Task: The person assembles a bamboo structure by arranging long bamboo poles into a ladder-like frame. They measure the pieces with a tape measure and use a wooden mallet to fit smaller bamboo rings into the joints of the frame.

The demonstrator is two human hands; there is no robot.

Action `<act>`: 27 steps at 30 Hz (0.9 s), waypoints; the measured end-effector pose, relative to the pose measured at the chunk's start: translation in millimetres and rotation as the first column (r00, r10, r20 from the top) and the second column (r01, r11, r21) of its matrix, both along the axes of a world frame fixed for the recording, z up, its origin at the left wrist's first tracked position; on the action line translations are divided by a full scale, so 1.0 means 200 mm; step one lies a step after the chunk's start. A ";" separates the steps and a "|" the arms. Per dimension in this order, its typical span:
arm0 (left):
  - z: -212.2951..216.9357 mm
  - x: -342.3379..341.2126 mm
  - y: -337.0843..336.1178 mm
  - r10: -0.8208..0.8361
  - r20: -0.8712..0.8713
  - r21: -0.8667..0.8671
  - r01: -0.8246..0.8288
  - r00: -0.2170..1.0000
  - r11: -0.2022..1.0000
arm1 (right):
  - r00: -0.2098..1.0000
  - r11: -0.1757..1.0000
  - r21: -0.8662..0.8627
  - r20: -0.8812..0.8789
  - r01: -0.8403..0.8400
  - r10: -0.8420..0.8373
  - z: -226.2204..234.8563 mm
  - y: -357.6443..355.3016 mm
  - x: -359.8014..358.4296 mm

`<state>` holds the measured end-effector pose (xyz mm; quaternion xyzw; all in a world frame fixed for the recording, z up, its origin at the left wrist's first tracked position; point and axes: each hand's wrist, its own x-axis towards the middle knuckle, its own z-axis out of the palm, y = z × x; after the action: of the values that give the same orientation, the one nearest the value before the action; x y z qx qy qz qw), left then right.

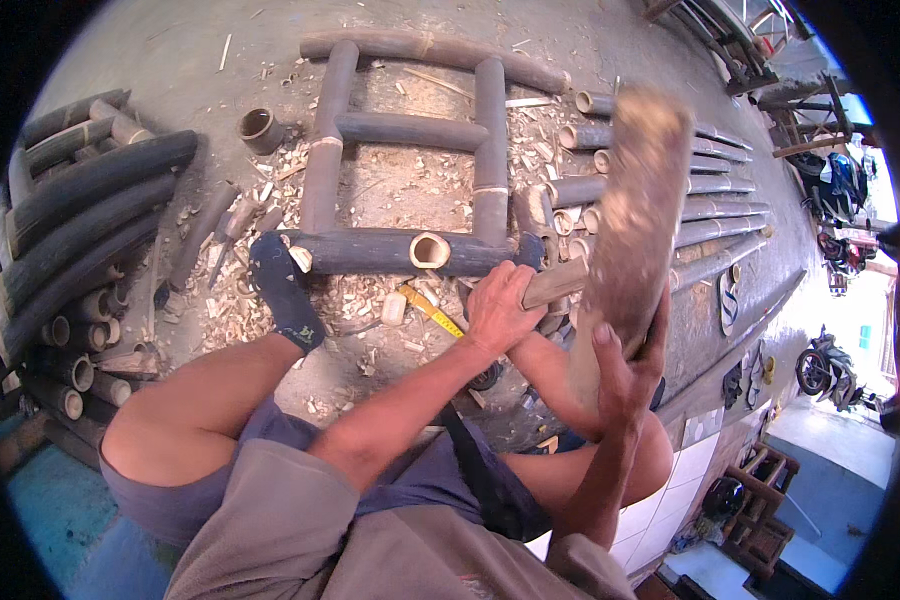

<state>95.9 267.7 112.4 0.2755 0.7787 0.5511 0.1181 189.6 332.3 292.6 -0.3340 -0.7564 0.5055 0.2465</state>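
Note:
My left hand [505, 305] is closed around the handle of a wooden mallet [638, 200], whose thick, worn head is tilted upright and slightly blurred. Around the lower end of that head my right hand [630, 375] is wrapped, thumb on the near side. Beyond my hands a frame of dark bamboo poles [410, 130] lies on the floor. Its nearest pole has a round, pale-edged hole [430, 250] facing up. My left foot [282, 285] in a dark sock rests against this pole. A yellow tape [432, 310] with dark marks lies just left of my left hand.
Wood chips [370, 345] litter the floor. Several cut bamboo poles [720, 210] lie to the right, partly behind the mallet. Curved dark bamboo pieces [100, 200] are stacked at left, above shorter tubes [75, 370]. A short bamboo ring [260, 130] stands beyond. A motorbike [828, 370] is far right.

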 end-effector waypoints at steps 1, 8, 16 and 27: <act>-0.03 -0.02 0.01 -0.036 -0.033 -0.074 0.033 0.999 0.997 | 0.999 0.998 -0.041 0.024 0.045 -0.044 -0.03 0.00 0.07; -0.25 -0.18 0.08 -0.005 -0.108 -0.132 -0.009 0.994 0.991 | 0.971 0.952 -0.196 0.078 0.237 -0.226 -0.25 0.01 0.33; -0.33 -0.22 0.05 -0.078 -0.074 -0.145 0.067 0.994 0.987 | 0.949 0.958 -0.107 0.206 0.265 -0.240 -0.34 0.00 0.26; -0.36 -0.23 0.06 -0.156 -0.052 -0.260 0.138 0.986 0.956 | 0.881 0.955 -0.205 0.463 0.213 -0.097 -0.33 0.04 0.21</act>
<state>50.3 280.0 41.3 0.3348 0.8243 0.4255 0.1653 230.9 339.5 226.3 -0.5296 -0.6934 0.4846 0.0615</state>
